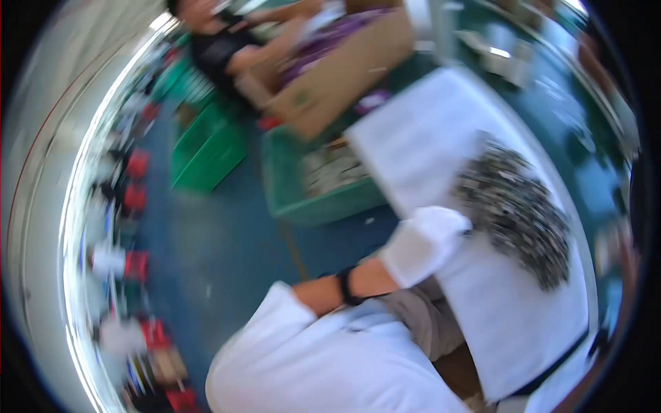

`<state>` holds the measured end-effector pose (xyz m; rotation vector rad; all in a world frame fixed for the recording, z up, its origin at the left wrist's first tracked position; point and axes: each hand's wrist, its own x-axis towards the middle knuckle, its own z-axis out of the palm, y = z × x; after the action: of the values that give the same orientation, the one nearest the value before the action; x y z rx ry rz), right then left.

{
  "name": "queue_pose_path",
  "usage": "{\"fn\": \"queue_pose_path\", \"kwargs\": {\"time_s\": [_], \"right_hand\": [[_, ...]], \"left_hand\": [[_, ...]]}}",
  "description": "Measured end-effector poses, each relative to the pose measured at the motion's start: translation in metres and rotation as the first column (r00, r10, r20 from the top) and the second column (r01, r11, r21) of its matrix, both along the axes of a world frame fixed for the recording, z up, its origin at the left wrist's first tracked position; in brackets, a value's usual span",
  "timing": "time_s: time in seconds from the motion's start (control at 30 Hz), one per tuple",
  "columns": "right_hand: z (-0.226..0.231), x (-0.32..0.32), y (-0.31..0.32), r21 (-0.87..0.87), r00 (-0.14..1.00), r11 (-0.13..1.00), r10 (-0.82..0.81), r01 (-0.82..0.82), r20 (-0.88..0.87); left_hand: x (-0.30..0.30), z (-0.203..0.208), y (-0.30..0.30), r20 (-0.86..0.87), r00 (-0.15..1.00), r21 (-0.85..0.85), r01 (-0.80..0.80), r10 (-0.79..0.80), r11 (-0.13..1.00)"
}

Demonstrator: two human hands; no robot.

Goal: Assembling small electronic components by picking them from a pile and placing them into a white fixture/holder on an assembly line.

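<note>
My left hand (430, 237) wears a white glove, with a black band (350, 286) round the bare wrist. It is at the near left edge of a white-covered table (496, 323), its fingers curled together. A small dark bit shows at the fingertips, too blurred to name. Just to the right of the hand lies a heap of small grey metal-looking pieces (513, 206), spread over the table. The glove's tip is close to the heap's left side; whether they touch I cannot tell. My right hand is out of sight.
Beyond my arm, a green crate (310, 213) holds pale pieces. A co-worker (227, 51) reaches into a large cardboard box (351, 72) with purple contents. Another green bin (206, 155) stands on the blue floor. Red stools (136, 165) and people line the left side.
</note>
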<state>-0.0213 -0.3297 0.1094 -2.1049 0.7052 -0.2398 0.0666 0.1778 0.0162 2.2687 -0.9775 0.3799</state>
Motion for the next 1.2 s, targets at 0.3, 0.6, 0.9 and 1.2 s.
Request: {"fn": "queue_pose_path", "kwargs": {"time_s": [0.3,0.6,0.9,1.2], "right_hand": [[-0.066,0.119,0.019,-0.358,0.987,0.922,-0.16,0.149,-0.001],[-0.063,0.066,-0.04,-0.702,0.952,0.699,-0.29,0.137,-0.102],[-0.086,0.038,-0.107,-0.823,0.884,0.563,-0.418,0.071,-0.209],[-0.138,0.121,-0.171,-0.619,0.949,0.785,-0.21,0.021,-0.233]], "left_hand": [[-0.011,0.025,-0.016,0.001,1.0,-0.08,0.001,-0.001,0.997],[-0.033,0.02,-0.053,-0.139,0.797,-0.179,0.564,-0.588,0.806],[-0.014,0.012,-0.074,-0.329,0.541,-0.27,0.732,-0.774,0.626],[-0.028,-0.007,-0.065,-0.299,0.623,-0.454,0.574,-0.723,0.681]]}}
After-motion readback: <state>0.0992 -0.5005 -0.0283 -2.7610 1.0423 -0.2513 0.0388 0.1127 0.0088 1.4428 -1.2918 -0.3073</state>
